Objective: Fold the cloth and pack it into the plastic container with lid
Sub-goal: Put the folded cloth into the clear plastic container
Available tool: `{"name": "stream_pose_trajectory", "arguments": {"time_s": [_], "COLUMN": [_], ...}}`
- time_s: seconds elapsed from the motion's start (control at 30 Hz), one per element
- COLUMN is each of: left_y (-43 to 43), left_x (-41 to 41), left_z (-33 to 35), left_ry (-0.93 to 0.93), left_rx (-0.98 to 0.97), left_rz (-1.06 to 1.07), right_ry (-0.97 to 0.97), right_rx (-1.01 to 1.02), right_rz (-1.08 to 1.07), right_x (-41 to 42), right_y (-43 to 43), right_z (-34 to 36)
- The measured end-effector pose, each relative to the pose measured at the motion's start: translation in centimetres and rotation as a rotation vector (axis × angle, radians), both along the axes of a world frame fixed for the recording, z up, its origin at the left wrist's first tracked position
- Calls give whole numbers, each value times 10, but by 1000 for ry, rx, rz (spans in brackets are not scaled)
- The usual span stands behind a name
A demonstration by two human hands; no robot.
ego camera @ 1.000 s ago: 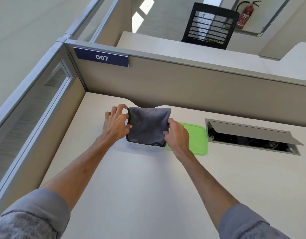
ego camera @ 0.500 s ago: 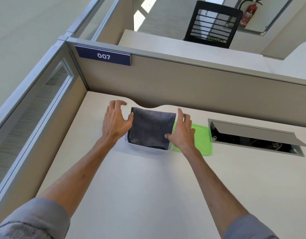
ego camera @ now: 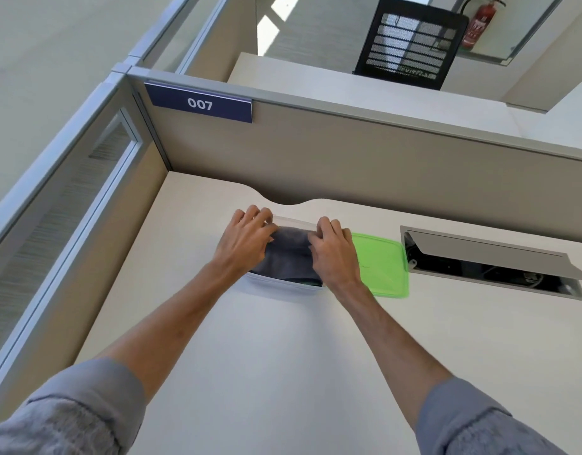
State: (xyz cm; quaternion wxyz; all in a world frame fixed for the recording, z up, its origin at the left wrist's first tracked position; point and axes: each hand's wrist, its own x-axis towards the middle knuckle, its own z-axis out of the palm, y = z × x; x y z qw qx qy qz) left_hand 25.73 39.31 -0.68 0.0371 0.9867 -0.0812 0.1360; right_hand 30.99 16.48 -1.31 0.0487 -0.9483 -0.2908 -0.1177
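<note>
A folded grey cloth (ego camera: 288,257) lies inside a clear plastic container (ego camera: 293,221) on the white desk. My left hand (ego camera: 245,239) lies over the cloth's left side, fingers curled at the far left corner. My right hand (ego camera: 332,251) presses on the cloth's right side, fingers bent down at the far edge. Both hands cover much of the cloth and the container's side rims. The green lid (ego camera: 381,264) lies flat on the desk, right beside the container.
An open cable hatch (ego camera: 490,261) with a raised flap is set into the desk to the right of the lid. Beige partition walls (ego camera: 348,159) close the desk at the back and left, with a blue "007" sign (ego camera: 200,103).
Both hands have moved from the cloth's sides onto its top, fingers now bent at the far edge. The cloth sits lower in the container.
</note>
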Motion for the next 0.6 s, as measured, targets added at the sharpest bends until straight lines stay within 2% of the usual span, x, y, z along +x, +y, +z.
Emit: {"name": "stream_pose_trajectory", "arguments": {"time_s": [0.43, 0.5, 0.6], "left_y": [-12, -12, -13], "left_x": [-10, -14, -19], "left_z": [-11, -9, -8], "left_ry": [25, 5, -37], "left_rx": [-69, -95, -151], "left_rz": [104, 106, 121], "right_ry": [-7, 21, 13], "right_rx": [10, 55, 225], "right_rz": [27, 22, -8], "right_x": [-3, -5, -14], "right_y": [1, 0, -10], "right_z": [-20, -19, -9]}}
